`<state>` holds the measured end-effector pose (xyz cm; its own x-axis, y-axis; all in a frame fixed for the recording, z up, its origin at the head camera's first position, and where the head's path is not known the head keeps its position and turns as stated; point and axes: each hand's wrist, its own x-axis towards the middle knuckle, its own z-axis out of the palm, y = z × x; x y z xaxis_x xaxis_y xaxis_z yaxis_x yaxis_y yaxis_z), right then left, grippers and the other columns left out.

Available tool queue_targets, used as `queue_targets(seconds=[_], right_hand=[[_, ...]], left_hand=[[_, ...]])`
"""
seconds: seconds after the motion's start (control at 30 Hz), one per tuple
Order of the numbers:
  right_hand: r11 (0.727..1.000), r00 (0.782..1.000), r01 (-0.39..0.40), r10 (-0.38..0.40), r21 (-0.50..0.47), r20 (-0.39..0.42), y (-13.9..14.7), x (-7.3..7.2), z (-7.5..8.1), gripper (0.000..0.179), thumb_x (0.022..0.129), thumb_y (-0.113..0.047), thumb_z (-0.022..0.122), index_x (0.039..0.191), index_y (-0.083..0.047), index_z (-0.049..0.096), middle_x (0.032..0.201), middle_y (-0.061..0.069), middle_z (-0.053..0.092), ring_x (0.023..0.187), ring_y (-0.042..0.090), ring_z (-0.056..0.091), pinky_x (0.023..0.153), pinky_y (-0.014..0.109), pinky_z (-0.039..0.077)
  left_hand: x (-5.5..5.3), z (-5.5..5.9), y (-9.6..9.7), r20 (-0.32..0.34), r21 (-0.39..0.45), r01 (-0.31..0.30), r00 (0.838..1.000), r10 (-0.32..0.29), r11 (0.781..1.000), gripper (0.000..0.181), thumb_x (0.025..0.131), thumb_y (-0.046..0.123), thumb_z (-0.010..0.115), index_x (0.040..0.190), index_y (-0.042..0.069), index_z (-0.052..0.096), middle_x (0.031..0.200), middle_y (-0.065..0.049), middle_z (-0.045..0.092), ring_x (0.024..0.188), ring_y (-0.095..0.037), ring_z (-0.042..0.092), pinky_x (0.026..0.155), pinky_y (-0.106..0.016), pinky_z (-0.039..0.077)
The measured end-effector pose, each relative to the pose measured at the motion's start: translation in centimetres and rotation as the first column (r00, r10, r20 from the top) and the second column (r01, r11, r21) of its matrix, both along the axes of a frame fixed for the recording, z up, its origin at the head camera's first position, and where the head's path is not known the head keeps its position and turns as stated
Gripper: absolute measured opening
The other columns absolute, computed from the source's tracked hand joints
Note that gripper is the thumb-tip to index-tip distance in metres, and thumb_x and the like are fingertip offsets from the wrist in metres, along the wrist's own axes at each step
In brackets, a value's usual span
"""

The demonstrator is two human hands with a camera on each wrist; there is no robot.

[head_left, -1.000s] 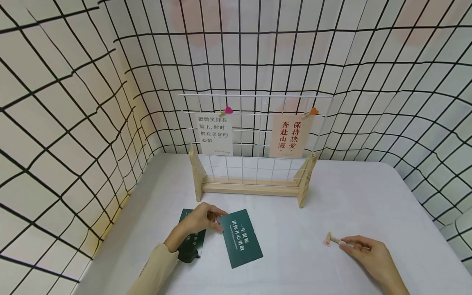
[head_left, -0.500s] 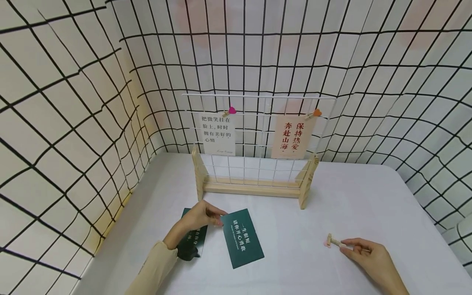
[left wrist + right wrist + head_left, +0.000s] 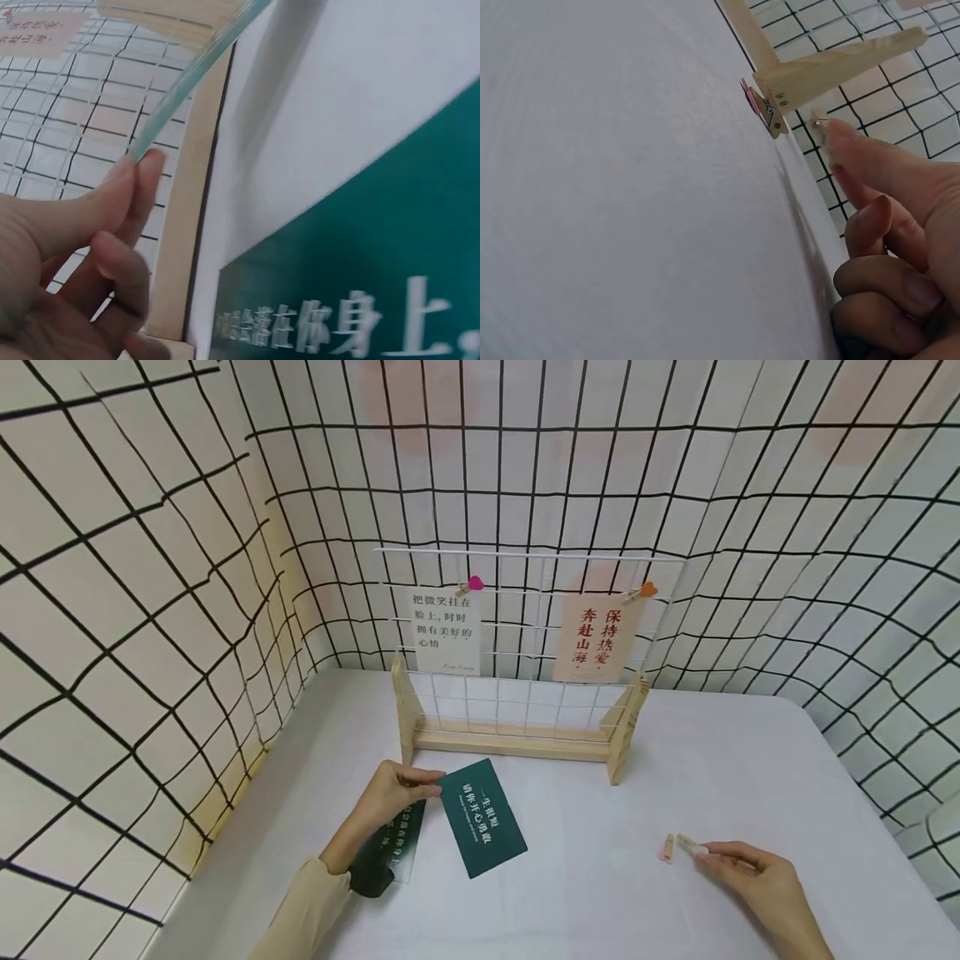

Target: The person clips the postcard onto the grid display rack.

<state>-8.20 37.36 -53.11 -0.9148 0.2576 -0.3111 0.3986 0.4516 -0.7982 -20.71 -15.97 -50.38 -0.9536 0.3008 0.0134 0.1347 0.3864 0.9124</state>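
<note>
My left hand pinches a dark green card with white writing by its upper left corner. In the left wrist view this card is edge-on, raised off the table, between thumb and finger. A second green card lies flat under the left wrist, partly hidden by it. At the right, my right hand pinches a small wooden clothespin between thumb and fingertips. Just left of it, a clothespin with a pink heart lies on the table, apart from the held one.
A white wire rack with a wooden base stands at the back. A white card hangs there from a magenta heart clothespin, a pink card from an orange heart one. Black-gridded white cloth surrounds the table.
The green card in my left hand has risen and moved slightly away from me. The clothespin in my right hand has turned and come apart from the pink-heart one.
</note>
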Motion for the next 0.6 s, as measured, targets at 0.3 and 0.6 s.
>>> queue_targets(seconds=[0.3,0.6], right_hand=[[0.995,0.995,-0.012,0.002,-0.094,-0.103,-1.0,-0.8,0.3,0.042,0.096,-0.041,0.074,0.125,-0.012,0.075,0.101,-0.031,0.07,0.092,-0.009,0.054,0.075,0.012,0.049],[0.977,0.963,-0.11,0.059,-0.182,-0.262,-4.9,-2.6,0.9,0.03,0.098,-0.024,0.074,0.122,-0.006,0.073,0.087,-0.023,0.065,0.066,-0.005,0.045,0.059,0.017,0.045]], left_hand=[[0.7,-0.1,-0.1,-0.031,0.099,-0.235,0.971,0.239,0.967,0.022,0.089,0.009,0.081,0.11,0.006,0.081,0.106,-0.014,0.08,0.096,-0.025,0.078,0.082,-0.026,0.061],[0.5,0.4,-0.5,0.071,0.234,-0.357,0.934,0.35,0.904,0.022,0.092,0.014,0.079,0.113,0.008,0.081,0.101,-0.014,0.08,0.091,-0.032,0.068,0.069,-0.025,0.054]])
